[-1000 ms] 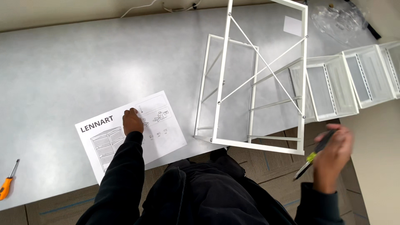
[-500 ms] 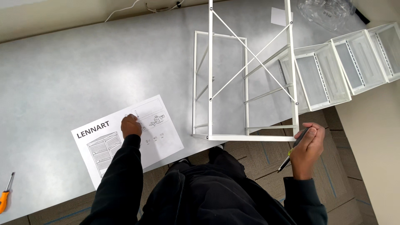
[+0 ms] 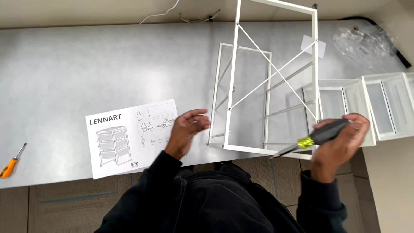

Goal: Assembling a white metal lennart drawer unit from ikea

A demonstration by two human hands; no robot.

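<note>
Seen from the head camera, a screwdriver (image 3: pixel 317 138) with a black-and-yellow handle is held in the closed grip of the right hand (image 3: pixel 340 144), its tip pointed at the lower right corner of a white wire frame (image 3: pixel 276 82) standing on the grey counter (image 3: pixel 86 73). The left hand (image 3: pixel 186 129) is raised with fingers loosely spread and nothing held, between the frame's near corner and an instruction sheet (image 3: pixel 129 136) laid flat near the counter's front edge. An orange screwdriver (image 3: pixel 10 163) is seen at the far left, white wire baskets (image 3: pixel 375 108) at the right and a clear plastic bag (image 3: pixel 362 45) beyond them.
</note>
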